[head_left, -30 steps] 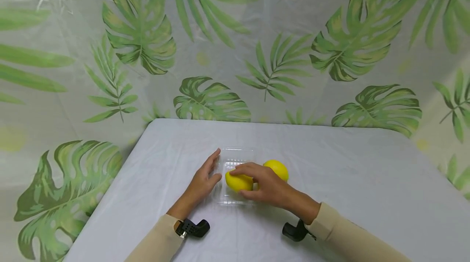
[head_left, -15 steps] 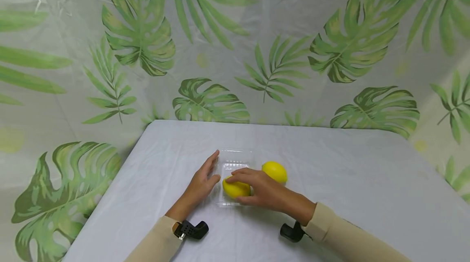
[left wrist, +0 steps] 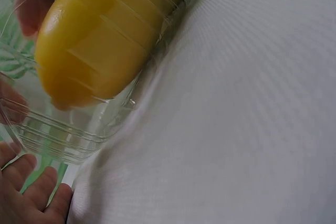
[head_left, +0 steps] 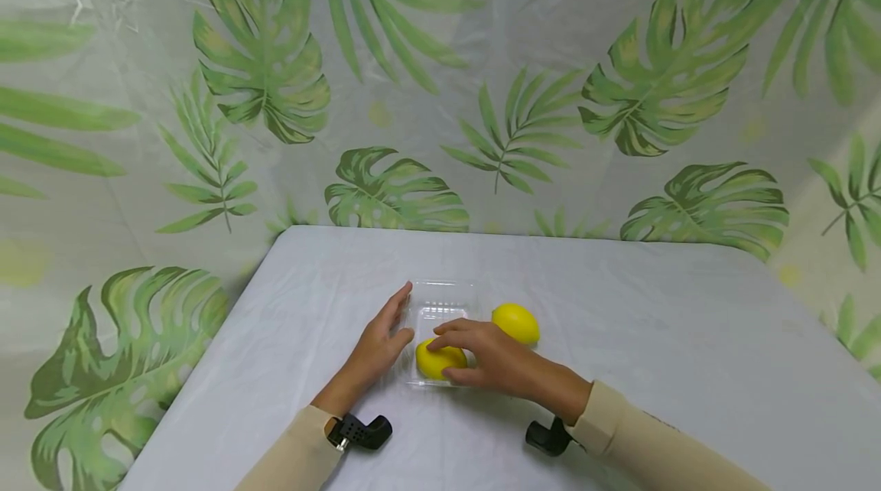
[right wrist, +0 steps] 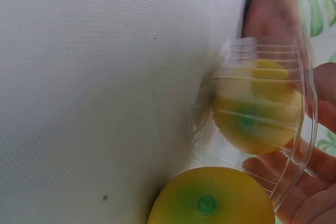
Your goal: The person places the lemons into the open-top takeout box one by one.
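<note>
A clear plastic container (head_left: 443,283) stands on the white-covered table, with a yellow lemon (head_left: 432,365) inside near its front end. My right hand (head_left: 495,353) reaches over the container's right side. Its fingers curl over the lemon's top and the thumb sits at the near edge. Along the container's left wall, my left hand (head_left: 378,334) rests with fingers extended and thumb spread at the rim. Through the clear wall in the left wrist view, the lemon (left wrist: 94,40) lies lengthwise. A second lemon (head_left: 518,323) lies on the table just right of the container.
A white cloth covers the table (head_left: 654,338). Behind it hangs a leaf-patterned backdrop (head_left: 406,93). Black wrist cameras (head_left: 368,431) are strapped to both wrists, close above the cloth.
The lemon in the container has moved toward the near end and lower under the right fingers. My right hand has shifted slightly left and nearer. The left hand holds nearly the same place.
</note>
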The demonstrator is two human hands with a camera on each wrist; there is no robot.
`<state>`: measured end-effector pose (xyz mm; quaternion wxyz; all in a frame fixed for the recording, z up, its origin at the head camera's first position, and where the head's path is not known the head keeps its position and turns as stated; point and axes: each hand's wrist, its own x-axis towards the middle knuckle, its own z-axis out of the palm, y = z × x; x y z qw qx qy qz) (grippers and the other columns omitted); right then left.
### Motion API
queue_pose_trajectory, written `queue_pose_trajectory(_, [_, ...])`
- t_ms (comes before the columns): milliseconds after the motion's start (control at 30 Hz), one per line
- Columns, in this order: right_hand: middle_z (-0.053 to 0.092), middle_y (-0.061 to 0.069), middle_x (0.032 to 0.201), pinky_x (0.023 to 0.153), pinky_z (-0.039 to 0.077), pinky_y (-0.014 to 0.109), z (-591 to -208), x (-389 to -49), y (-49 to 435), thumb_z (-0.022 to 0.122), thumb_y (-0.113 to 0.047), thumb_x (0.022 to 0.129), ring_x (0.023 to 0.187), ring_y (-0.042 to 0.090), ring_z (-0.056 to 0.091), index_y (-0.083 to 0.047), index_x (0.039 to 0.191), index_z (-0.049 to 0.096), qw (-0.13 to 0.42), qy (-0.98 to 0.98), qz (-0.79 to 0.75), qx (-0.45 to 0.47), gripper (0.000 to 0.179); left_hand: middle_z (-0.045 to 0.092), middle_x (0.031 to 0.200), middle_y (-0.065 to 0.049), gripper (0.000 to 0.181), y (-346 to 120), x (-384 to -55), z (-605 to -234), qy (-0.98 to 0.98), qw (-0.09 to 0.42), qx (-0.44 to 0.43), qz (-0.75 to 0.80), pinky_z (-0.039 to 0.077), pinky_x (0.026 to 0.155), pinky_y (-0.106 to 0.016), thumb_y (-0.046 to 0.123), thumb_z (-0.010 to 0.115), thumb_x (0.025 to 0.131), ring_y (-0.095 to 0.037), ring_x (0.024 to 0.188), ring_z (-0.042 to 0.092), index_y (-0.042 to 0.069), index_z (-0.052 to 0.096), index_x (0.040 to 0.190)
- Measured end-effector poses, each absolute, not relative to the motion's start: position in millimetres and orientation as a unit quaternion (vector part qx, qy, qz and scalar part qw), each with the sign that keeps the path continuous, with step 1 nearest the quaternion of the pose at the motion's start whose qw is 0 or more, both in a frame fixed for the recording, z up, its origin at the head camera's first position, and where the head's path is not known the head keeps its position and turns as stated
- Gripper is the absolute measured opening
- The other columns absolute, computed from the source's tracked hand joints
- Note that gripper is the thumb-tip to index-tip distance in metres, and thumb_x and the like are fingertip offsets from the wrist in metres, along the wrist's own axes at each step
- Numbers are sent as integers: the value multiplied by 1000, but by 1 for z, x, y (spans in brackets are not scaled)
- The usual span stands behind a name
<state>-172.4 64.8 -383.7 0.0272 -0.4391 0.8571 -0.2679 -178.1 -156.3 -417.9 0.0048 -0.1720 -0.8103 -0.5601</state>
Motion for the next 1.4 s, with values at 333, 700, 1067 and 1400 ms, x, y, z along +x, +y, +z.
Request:
queue_pose_trajectory(333, [58, 9, 133, 104, 44, 39, -384, -172, 67, 71, -20, 87, 124, 19, 53, -14, 126, 64, 24, 857, -264, -442, 40, 27, 157, -2, 68, -157, -195, -452, -806, 30, -167, -567, 28, 113, -41, 0, 51, 91, -22, 142, 31, 15, 26, 153])
queue_pose_trajectory(700, [61, 3, 130, 103, 45, 38, -383, -175, 72, 74, -20, 84, 124, 18, 53, -14, 127, 63, -13, 852, -276, -445, 45, 26, 157, 2, 68, -156, -194, -452, -813, 31, -166, -557, 29, 113, -41, 2, 51, 92, -20, 141, 31, 14, 26, 153])
queue_pose_trajectory(1067, [60, 6, 129, 85, 55, 27, -378, -176, 84, 73, -15, 85, 114, 22, 60, -9, 127, 62, -24, 838, -318, -442, 44, 25, 157, -14, 67, -154, -181, -425, -807, 18, -173, -564, 27, 113, -44, -5, 48, 90, -31, 142, 29, 4, 25, 152])
queue_pose_trajectory(1400, [61, 7, 126, 83, 56, 31, -376, -174, 96, 75, -8, 83, 114, 23, 60, -5, 125, 61, -47, 817, -352, -454, 45, 26, 157, -14, 66, -153, -176, -416, -811, 13, -169, -560, 28, 113, -44, -5, 48, 90, -32, 141, 30, 5, 25, 152])
